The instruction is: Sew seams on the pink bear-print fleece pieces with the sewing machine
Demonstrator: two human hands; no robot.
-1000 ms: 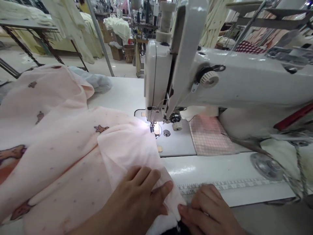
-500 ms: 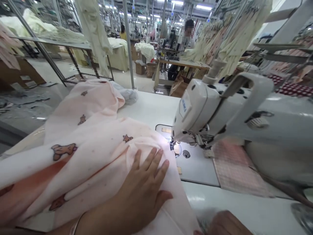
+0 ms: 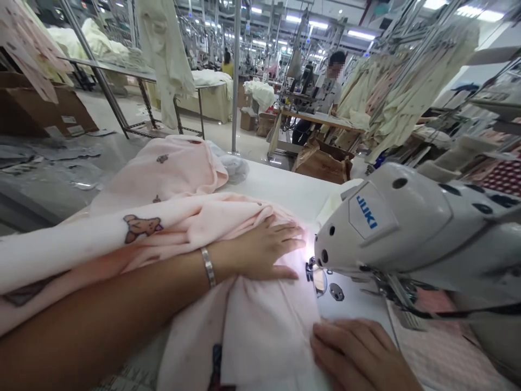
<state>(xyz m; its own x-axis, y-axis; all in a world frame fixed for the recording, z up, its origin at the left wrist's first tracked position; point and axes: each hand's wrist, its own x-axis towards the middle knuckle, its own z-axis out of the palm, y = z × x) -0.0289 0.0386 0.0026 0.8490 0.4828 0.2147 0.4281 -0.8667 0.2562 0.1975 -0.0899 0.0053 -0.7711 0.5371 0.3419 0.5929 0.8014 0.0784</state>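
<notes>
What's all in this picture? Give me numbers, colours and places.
Sewing machine: one, white, right
Printed fabric: count unclear, pink, left to centre
Table: one, white, beneath fabric
Checked cloth: one, pink, lower right
Cardboard boxes: several, brown, background
Cloth heaps: several, cream, background
Hanging garments: many, cream and pink, background
Co-workers: two visible, yellow and pale tops, background
Ceiling lights: several, white, top
Bracelet: one, silvery, left wrist
Left hand: one, bare, spread on fabric
Right hand: one, bare, at fabric's right edge

Shiny flr (image 3: 217,136), ceiling lts (image 3: 360,35), cardbd box (image 3: 40,111)
</notes>
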